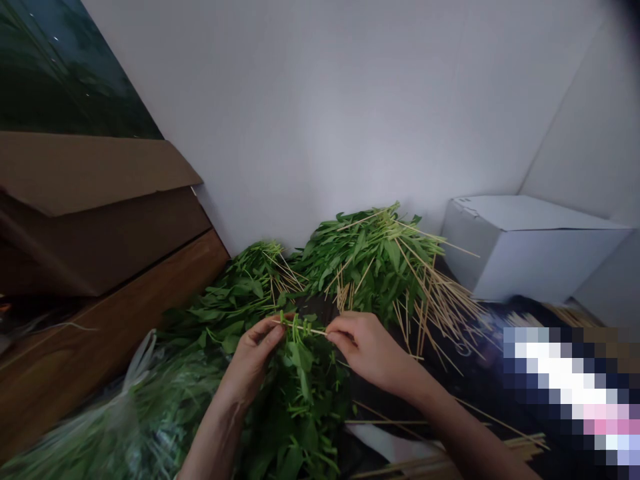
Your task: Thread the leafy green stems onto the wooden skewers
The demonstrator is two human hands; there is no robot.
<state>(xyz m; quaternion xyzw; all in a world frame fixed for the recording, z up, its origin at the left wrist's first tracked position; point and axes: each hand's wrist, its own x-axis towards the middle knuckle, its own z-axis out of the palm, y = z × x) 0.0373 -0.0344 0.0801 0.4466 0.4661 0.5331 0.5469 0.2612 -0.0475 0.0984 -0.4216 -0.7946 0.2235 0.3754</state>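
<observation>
A thin bamboo skewer (316, 331) runs roughly level between my two hands, with several green stems of a leafy vegetable (301, 360) threaded across it and their leaves hanging below. My right hand (373, 350) pinches the skewer's right end between thumb and fingers. At the other end, the fingers of my left hand (260, 343) close on the stems around the skewer; the exact grip there is partly hidden. Loose leafy greens (295, 447) lie right under both hands.
Behind are a large pile of skewered greens (360, 247) and a smaller one (250, 270). A clear plastic bag (130, 413) of greens lies left, below a cardboard box (105, 227). A white box (545, 260) stands right; loose skewers (425, 467) lie at the front.
</observation>
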